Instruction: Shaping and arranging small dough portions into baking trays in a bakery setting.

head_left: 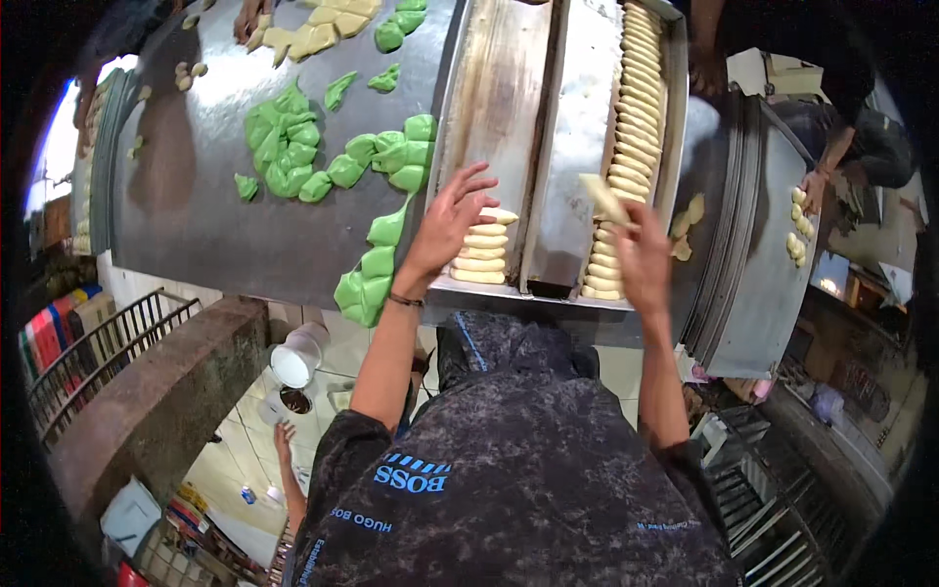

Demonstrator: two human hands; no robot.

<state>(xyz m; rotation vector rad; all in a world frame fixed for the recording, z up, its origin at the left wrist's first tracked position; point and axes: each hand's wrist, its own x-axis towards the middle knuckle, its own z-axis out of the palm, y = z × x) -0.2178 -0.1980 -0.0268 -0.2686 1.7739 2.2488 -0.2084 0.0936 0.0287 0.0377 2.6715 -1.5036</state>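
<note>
My left hand point(442, 230) has its fingers spread at the top of a short stack of cream dough sticks point(477, 264) in the left metal tray point(489, 98), its thumb near the top piece. My right hand point(641, 259), slightly blurred, grips a cream dough stick point(602, 196) tilted over the right tray point(572, 108), beside a long row of similar sticks point(636, 108). Left of the trays, on the dark metal table point(186, 225), lie green dough lumps point(284, 142) and a green strip point(377, 264) reaching down to the table's front edge.
Yellow dough pieces point(328, 20) lie at the back left. Co-workers' hands point(252, 24) point(817, 181) show at the back and far right, and another person's arm point(289, 479) at lower left. A white bucket point(291, 362) stands on the floor beside a concrete ledge point(156, 382).
</note>
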